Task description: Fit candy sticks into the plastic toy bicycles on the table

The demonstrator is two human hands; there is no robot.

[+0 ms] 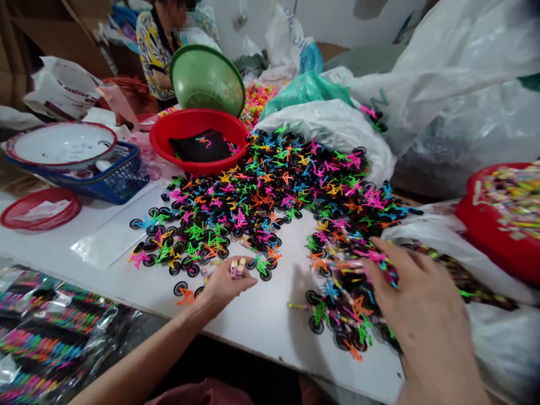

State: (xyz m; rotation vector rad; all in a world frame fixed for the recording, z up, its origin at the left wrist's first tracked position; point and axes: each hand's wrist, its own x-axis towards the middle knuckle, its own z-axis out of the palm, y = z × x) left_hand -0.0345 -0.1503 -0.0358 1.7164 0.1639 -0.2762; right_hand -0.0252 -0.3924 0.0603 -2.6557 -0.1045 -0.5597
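Small wrapped sticks (237, 268) are held in my left hand (224, 286), their pale ends sticking up between thumb and fingers. It hovers over the table's front part, beside an orange toy bicycle (185, 293) and a green one (262, 265). On the right, my right hand (415, 304) reaches over a heap of toy bicycles (346, 315) mixed with patterned sticks (346, 264). Its fingertips are blurred near a pink piece, and whether they grip anything is unclear. The main pile of colourful bicycles (287, 180) spreads across the white table (270, 315).
Behind the pile are a red basin (158, 135), a green basin (206, 79) and plastic bags (329, 121). A blue basket (124, 174) stands left, a red container of wrapped pieces (476, 208) right. Packed bags (50, 332) lie lower left. A person (152, 50) is at the back.
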